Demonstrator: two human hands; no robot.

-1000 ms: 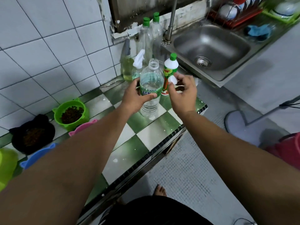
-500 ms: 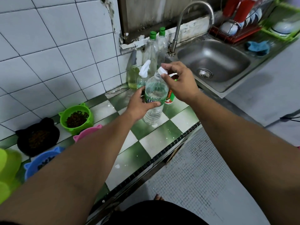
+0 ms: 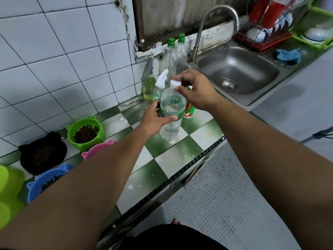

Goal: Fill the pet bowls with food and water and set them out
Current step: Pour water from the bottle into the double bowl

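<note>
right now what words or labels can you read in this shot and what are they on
"AIR MINUMAN" on the green label of the clear water bottle that the left hand holds.
Larger letters below it on that label, partly covered by the thumb: not readable.
"HARIMA", cut off at the right edge by the right hand, on the small red and green bottle behind.
Other bottles by the wall: no readable text.

The water bottle (image 3: 171, 112) is clear glossy plastic, the sink (image 3: 237, 73) at two o'clock brushed metal, the counter (image 3: 180, 159) glazed tile.
</note>
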